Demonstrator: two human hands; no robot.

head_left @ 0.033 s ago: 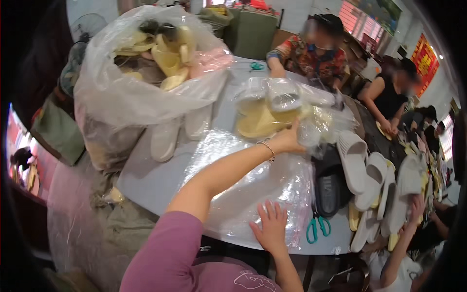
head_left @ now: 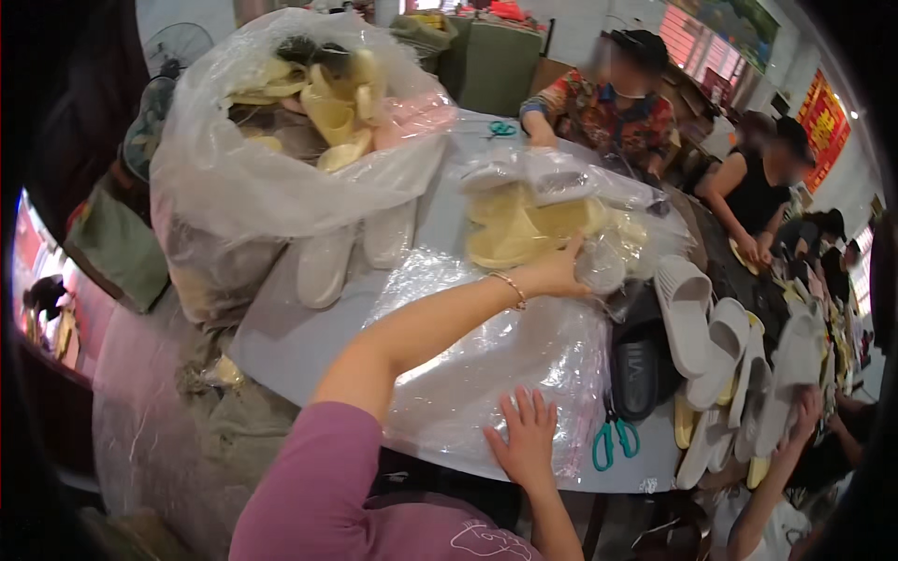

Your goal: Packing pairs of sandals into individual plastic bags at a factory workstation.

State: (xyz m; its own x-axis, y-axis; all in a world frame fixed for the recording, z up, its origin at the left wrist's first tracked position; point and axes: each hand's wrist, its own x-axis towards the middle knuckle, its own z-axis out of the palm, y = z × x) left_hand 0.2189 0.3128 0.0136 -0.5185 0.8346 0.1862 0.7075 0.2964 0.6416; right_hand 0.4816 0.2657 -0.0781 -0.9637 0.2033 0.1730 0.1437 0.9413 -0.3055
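Note:
My left hand (head_left: 554, 273) reaches across the table, its thumb and fingers curved around the near side of a pile of slippers in clear plastic bags. Yellow bagged slippers (head_left: 510, 224) make up its lower layer, and white bagged slippers (head_left: 561, 176) rest on top. My right hand (head_left: 526, 438) lies flat with fingers spread on a stack of clear plastic bags (head_left: 468, 374), holding nothing. Teal-handled scissors (head_left: 615, 443) lie to its right, beside a black slipper (head_left: 638, 374). Part of what my left fingers touch is hidden by glossy plastic.
A large clear sack (head_left: 281, 187) of slippers stands at the left. Two pale slippers (head_left: 325, 269) lie beside it. Loose grey-white slippers (head_left: 687, 318) crowd the right side. A co-worker (head_left: 627, 112) sits across the table; another person's hand (head_left: 804, 411) reaches into the slippers at right.
The white bagged slippers on top of the pile have tipped down flatter. The whole view has shifted slightly. My right hand stays on the plastic bags.

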